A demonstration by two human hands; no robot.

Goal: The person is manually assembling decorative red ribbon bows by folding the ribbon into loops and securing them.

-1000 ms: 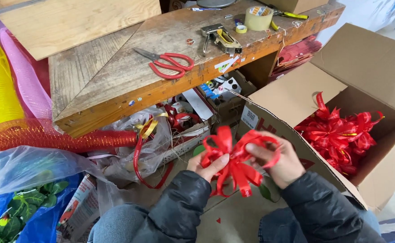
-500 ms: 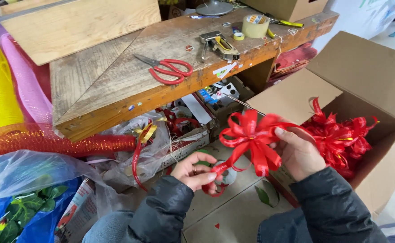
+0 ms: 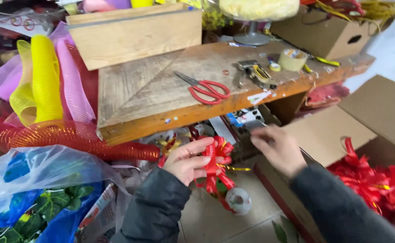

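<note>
The left hand [image 3: 188, 159] is curled around a bunch of red ribbon [image 3: 216, 155], fingers closed over the upper loops, with the thumb side turned towards the camera. A thin gold strand runs out of the bunch to the right. Loose red tails hang from the grip down to a ribbon spool [image 3: 238, 200] lying on the floor just below.

The right hand [image 3: 276, 148] is blurred; it hovers open with fingers loosely spread, holding nothing, just right of the ribbon and not touching it. It sits above the near flap of a cardboard box [image 3: 323, 130].

Finished red bows [image 3: 372, 180] lie piled inside that box, well to the right of both hands.

The wooden counter [image 3: 161, 96] stands beyond the hands. On it lie red-handled scissors [image 3: 206, 90], a stapler [image 3: 256, 74] and a roll of tape [image 3: 292, 59], all apart from one another. A wooden box [image 3: 134, 33] rests at the counter's far left.

Rolls of yellow, pink and red mesh [image 3: 49, 90] lean left of the counter. A clear plastic bag [image 3: 35, 180] holding green leaves occupies the lower left.
</note>
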